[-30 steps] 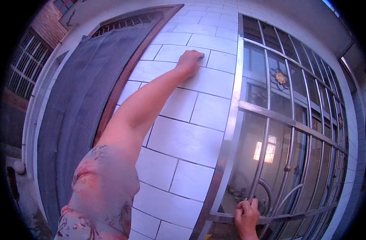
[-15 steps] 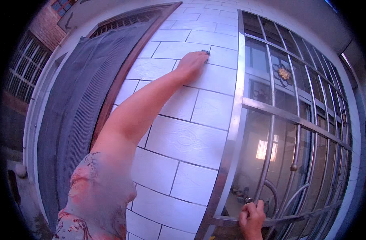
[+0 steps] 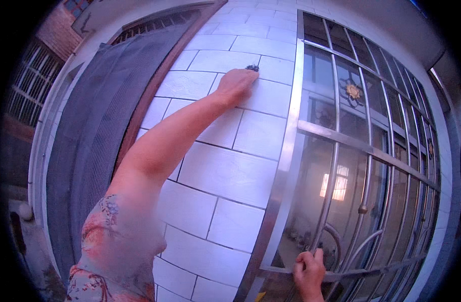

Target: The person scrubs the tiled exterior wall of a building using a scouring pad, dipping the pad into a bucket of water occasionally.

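Observation:
High on the white tiled wall (image 3: 225, 166), my left hand (image 3: 237, 86) is closed with its fingers against the tiles. A dark, wiry scouring pad (image 3: 252, 67) sticks out past its fingertips and rests on the wall near a grout line. My left arm is stretched up across the tiles, its floral sleeve (image 3: 97, 241) at the lower left. Low on the right, my right hand (image 3: 309, 272) is curled round the lower part of a metal bar (image 3: 327, 201) of the window grille. The fingers partly hide the bar there.
Right of the tiles stands the window's shiny metal grille (image 3: 351, 138), with glass behind it and a gold flower ornament (image 3: 352, 91). On the left, a dark mesh curtain (image 3: 102, 136) hangs in a doorway with a reddish-brown frame (image 3: 160, 75).
My left hand and the scouring pad have shifted slightly left along the tiles, and more of the pad shows. My right hand stays on the bar. The whole view has shifted a little.

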`<state>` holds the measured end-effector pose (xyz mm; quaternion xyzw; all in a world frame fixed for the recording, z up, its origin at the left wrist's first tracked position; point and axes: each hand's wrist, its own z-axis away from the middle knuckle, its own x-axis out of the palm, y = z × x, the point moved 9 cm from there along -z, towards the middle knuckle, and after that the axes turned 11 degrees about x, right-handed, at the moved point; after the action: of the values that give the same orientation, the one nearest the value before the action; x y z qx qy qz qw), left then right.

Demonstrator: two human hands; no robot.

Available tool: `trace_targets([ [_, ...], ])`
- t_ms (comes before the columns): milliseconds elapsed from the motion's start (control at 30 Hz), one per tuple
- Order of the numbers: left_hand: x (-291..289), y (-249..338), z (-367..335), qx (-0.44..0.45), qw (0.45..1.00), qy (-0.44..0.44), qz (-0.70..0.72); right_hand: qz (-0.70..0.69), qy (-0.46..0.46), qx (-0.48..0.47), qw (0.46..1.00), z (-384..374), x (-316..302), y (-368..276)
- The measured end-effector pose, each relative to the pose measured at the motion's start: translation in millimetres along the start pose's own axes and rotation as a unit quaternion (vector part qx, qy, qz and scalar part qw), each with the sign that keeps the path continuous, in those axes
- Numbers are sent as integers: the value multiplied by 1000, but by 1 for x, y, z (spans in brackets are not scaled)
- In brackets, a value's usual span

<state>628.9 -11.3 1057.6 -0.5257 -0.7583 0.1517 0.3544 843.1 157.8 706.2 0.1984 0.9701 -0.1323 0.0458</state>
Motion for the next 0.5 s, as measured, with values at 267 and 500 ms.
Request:
trace_targets([
  [267, 21, -47, -49, -105, 975, -192, -39, -1, -17, -13, 1000, 1, 6, -4],
  [500, 2, 0, 5, -83, 976, -201, 15, -31, -15, 31, 999, 0, -2, 5],
])
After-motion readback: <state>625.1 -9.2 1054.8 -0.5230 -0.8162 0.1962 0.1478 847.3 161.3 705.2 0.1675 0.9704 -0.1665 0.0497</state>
